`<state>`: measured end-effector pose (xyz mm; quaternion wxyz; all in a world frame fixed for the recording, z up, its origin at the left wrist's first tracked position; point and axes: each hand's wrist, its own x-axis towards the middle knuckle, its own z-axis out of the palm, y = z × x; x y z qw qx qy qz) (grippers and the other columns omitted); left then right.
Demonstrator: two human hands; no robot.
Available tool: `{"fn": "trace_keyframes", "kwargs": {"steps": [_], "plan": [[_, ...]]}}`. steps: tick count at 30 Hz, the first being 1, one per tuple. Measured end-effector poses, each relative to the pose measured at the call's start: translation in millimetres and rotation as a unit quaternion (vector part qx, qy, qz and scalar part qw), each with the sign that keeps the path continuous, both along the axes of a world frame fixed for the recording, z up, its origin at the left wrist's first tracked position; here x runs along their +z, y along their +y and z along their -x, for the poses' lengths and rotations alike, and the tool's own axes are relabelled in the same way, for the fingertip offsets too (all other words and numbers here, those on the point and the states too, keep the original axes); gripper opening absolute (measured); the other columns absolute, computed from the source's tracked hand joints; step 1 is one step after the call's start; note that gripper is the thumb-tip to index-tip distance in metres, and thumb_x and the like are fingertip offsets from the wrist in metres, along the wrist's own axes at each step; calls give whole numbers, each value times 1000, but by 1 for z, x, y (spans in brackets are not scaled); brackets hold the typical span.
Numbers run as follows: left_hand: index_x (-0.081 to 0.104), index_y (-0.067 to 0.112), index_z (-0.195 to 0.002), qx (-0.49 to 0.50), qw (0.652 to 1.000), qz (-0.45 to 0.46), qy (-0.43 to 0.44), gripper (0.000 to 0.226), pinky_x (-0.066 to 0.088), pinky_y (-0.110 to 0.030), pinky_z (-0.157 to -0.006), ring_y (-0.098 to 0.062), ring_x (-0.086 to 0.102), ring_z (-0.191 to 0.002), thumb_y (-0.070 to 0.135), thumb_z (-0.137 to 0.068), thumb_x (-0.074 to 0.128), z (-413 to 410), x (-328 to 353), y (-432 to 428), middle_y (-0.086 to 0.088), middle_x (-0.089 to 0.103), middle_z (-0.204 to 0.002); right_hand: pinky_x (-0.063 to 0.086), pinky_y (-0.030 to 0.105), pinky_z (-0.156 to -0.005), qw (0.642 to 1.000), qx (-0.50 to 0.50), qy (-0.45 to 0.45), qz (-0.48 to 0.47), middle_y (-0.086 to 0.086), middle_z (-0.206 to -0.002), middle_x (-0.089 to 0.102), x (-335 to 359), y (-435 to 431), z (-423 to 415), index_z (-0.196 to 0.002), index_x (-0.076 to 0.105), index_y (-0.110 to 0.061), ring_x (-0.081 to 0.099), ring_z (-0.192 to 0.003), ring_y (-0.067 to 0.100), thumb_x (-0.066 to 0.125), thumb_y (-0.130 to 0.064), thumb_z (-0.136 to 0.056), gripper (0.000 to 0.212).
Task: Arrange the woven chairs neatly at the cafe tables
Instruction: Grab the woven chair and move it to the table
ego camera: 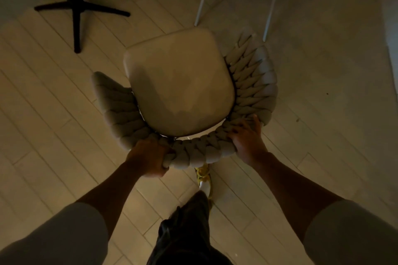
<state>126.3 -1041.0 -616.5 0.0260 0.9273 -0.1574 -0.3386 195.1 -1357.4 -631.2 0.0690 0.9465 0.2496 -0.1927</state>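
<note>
Seen from above: left hand (148, 157) and right hand (247, 137) grip the chair (178, 90) by its woven back; seat points ahead (table base (79, 8) lies forward-left).

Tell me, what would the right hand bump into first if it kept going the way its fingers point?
The right hand grips the woven chair's back; pushing on, it would probably reach the seat cushion first, though depth is unclear.

Your left hand (148, 157) and right hand (247, 137) grip the woven chair (178, 90) by its braided backrest; a black table base (78, 6) stands beyond.
</note>
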Motion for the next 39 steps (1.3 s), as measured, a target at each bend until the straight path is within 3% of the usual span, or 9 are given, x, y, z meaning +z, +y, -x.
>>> {"fn": "trace_keyframes", "kwargs": {"steps": [8, 15, 21, 26, 32, 35, 39], "plan": [[50, 55, -128, 2, 1000, 13, 7, 51, 55, -35, -84, -14, 65, -101, 60, -77, 49, -11, -3, -10, 20, 68, -112, 2, 63, -119, 998, -18, 16, 62, -8, -101, 71, -7, -3, -17, -97, 76, -32, 58, -114, 28, 75, -35, -74, 23], [49, 54, -133, 19, 999, 30, 5, 54, 52, -30, -91, -12, 62, -111, 56, -80, 55, -18, 13, -16, 20, 63, -124, 23, 63, -114, 992, -49, 90, 74, -1, -96, 72, 0, -1, -21, -89, 79, -27, 61, -111, 33, 86, -25, -60, 30], [44, 55, -138, 31, 999, 24, 14, 58, 50, -28, -91, -10, 64, -109, 56, -81, 57, -15, 9, -15, 18, 66, -123, 27, 63, -111, 995, -51, 67, 59, 1, -85, 70, 0, 0, -21, -74, 77, -24, 64, -98, 32, 87, -20, -56, 21], [40, 54, -139, 40, 998, -2, 37, 64, 54, -32, -91, -11, 66, -106, 57, -78, 57, -11, -4, -11, 16, 69, -119, 28, 64, -111, 996, -48, 55, 59, 3, -87, 71, -1, 0, -19, -76, 77, -21, 65, -99, 33, 82, -14, -61, 18], [46, 51, -139, 64, 998, 4, 8, 59, 51, -27, -94, -9, 65, -108, 52, -81, 58, -4, -6, -23, 18, 68, -120, 20, 64, -114, 994, -12, 77, 82, 2, -100, 72, -1, -8, -26, -91, 79, -25, 63, -110, 34, 88, -26, -54, 38], [47, 51, -138, 81, 997, -1, 13, 58, 50, -26, -92, -9, 65, -107, 52, -81, 58, -3, -6, -35, 17, 68, -118, 22, 61, -116, 997, 8, 49, 66, 0, -93, 73, 0, -19, -34, -87, 79, -24, 65, -103, 30, 79, -19, -66, 22], [52, 47, -135, 118, 993, 7, 10, 55, 48, -26, -91, -9, 65, -106, 49, -81, 64, 1, -8, -69, 15, 69, -115, 28, 61, -114, 995, 78, 30, 56, 1, -92, 73, -1, -48, -57, -79, 79, -24, 66, -97, 32, 84, -19, -59, 22]]}}
